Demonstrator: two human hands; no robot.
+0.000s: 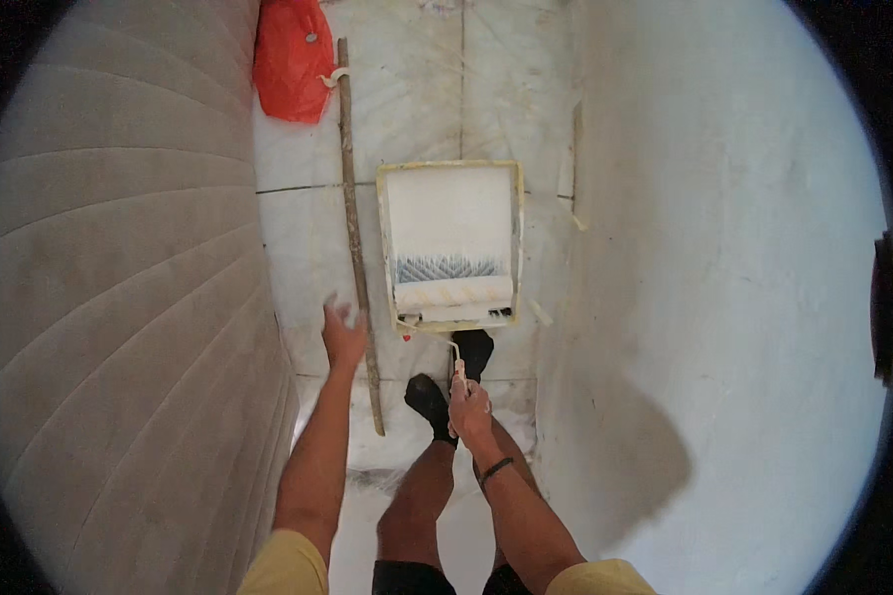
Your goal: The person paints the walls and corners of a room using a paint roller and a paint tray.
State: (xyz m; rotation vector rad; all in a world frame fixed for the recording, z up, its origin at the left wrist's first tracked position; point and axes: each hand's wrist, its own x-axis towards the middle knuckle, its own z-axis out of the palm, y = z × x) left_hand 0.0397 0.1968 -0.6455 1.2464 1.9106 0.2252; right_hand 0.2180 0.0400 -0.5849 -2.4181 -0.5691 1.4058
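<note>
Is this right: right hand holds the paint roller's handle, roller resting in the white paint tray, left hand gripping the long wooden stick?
Not quite. In the head view the left hand is open beside the long wooden stick, not gripping it. The right hand does hold the paint roller in the white paint tray.

Evenly lit, soft daylight quality, moderately bright; no hard glare. Broad grey shadow cast low on the white wall [724,297] at right, darkest patch near its lower middle. Faint shadows beneath the paint tray [448,213] and along the wooden stick [355,238] on the floor [417,89]. Strong fisheye distortion: wall and grey covered mass [119,297] at left bowed outward, straight floor joints curved. Black vignette ringing the circular field. Mild softness and compression blur overall; left hand [343,337] slightly motion-blurred, centre sharper than rim.
</note>
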